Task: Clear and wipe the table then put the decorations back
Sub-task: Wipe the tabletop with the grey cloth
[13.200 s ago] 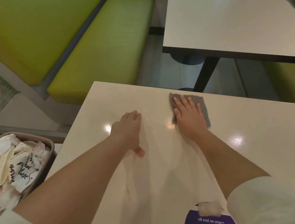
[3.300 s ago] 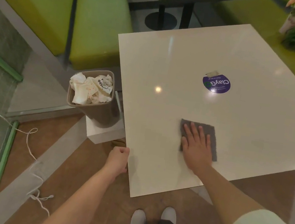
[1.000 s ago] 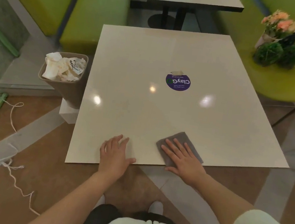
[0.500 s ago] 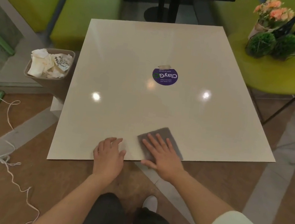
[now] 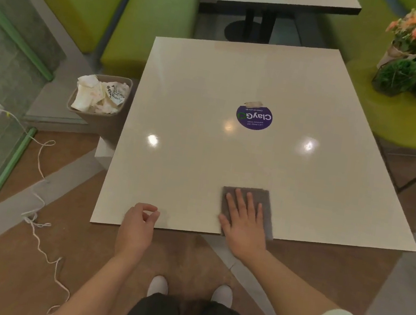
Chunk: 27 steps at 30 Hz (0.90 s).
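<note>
2 hands are at the near edge of the table, and the right hand is the one doing the work: fingers straight and spread, palm flat, pressing the grey cloth down onto the top right at the edge. The left hand sits just off the edge at about 9 o'clock from the cloth, fingers loosely curled, thumb and forefinger nearly meeting, and it holds nothing that I can see. Now look where the job goes next, by my reckoning: the decorations wait on the green chair up at 1 o'clock from the right hand, well apart from both hands and across the far right corner of the table. That is the pink flower pot with 2 green ball plants just in front of it, all standing upright. The right hand is plainly the nearer one, so I would expect it to make that reach once it lets the cloth go. Only the purple sticker sits on the glossy top, near the middle, and the bin of crumpled paper stands on the floor at 10 o'clock from the left hand.
</note>
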Motion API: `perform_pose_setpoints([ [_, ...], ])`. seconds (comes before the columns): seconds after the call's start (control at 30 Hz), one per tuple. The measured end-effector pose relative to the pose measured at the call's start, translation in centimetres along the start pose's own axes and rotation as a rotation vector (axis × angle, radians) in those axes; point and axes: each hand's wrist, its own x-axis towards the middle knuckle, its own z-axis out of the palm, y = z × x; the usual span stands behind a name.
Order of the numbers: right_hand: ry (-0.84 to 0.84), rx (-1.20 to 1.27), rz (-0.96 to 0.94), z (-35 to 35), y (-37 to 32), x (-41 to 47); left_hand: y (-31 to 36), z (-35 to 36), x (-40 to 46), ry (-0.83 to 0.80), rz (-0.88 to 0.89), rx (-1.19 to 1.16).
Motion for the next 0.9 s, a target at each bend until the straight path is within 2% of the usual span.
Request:
perform_pose_setpoints([
  [0.1, -0.065, -0.037, -0.205, 1.9, -5.3, 0.2, -1.7, -2.3, 0.6, 0.016, -0.103, -0.015],
  [0.2, -0.065, -0.067, -0.269, 1.2, -5.4, 1.4, -3.1, -4.7, 2.0, 0.049, -0.162, 0.017],
  [0.4, 0.004, -0.054, 0.093, -0.9, -1.1, 4.1, -6.8, -8.7, 3.7, 0.070, -0.279, 0.070],
  [0.5, 0.085, -0.055, 0.212, 0.2, -3.8, 4.3, -8.4, -10.5, 4.6, 0.064, -0.341, 0.119],
  [0.53, 0.109, -0.060, 0.195, 0.9, -5.7, 4.1, -8.9, -10.9, 4.8, 0.053, -0.369, 0.134],
  [0.67, 0.063, -0.093, -0.128, 4.8, -15.7, 2.5, -9.7, -12.1, 6.0, -0.031, -0.394, 0.078],
  [0.77, -0.005, -0.123, -0.345, 7.2, -22.3, 2.1, -9.9, -11.5, 7.7, -0.119, -0.324, -0.019],
  [0.83, -0.019, -0.149, -0.482, 7.7, -24.0, 2.7, -10.7, -10.7, 8.8, -0.195, -0.316, -0.161],
  [0.9, -0.026, -0.140, -0.544, 7.2, -24.0, 4.3, -11.1, -10.5, 9.4, -0.245, -0.393, -0.375],
])
